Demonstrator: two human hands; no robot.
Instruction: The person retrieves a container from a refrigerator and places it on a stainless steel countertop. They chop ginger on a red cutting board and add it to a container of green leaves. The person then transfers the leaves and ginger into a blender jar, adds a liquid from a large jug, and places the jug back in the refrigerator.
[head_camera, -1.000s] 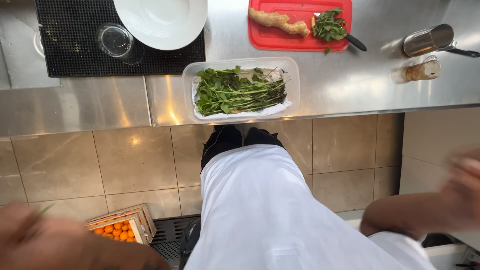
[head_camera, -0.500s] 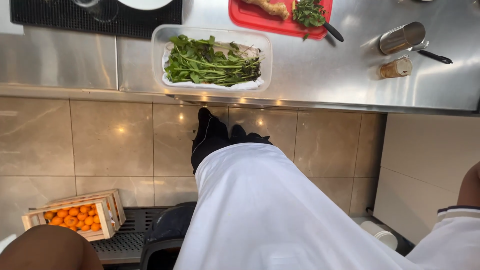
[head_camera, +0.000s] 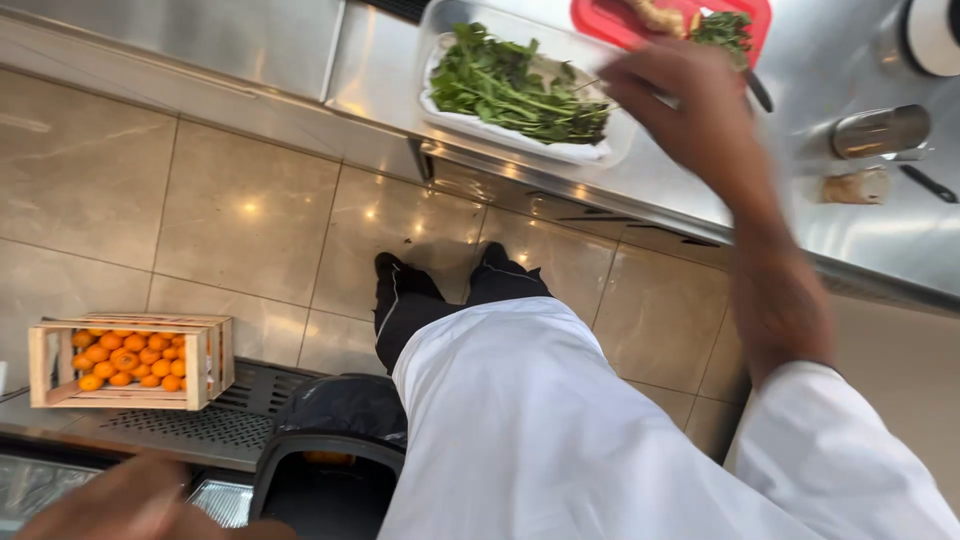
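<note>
— Reaching toward the upper middle of the frame, the right hand was blurred above the steel counter, next to the clear tray of leafy greens. Could you tell its grip?

— No. The fingers looked loosely spread and seemed to hold nothing, but the blur hid too much to be sure. The left hand sat at the bottom left edge, blurred too, close to the black bin; I couldn't tell its grip either.

— And how did the greens lie?

— In the tray at the top centre, stems bundled roughly side by side. Their long axis ran from upper left to lower right across the frame, about in line with the counter's edge. Which end held the cut stems wasn't clear.

— How would you have handled them well?

— I'd judge it best to come down across the bundle, pinching several stems together near their middle rather than plucking at loose leaves, so they lifted as one bunch without scattering onto the red board behind.
</note>
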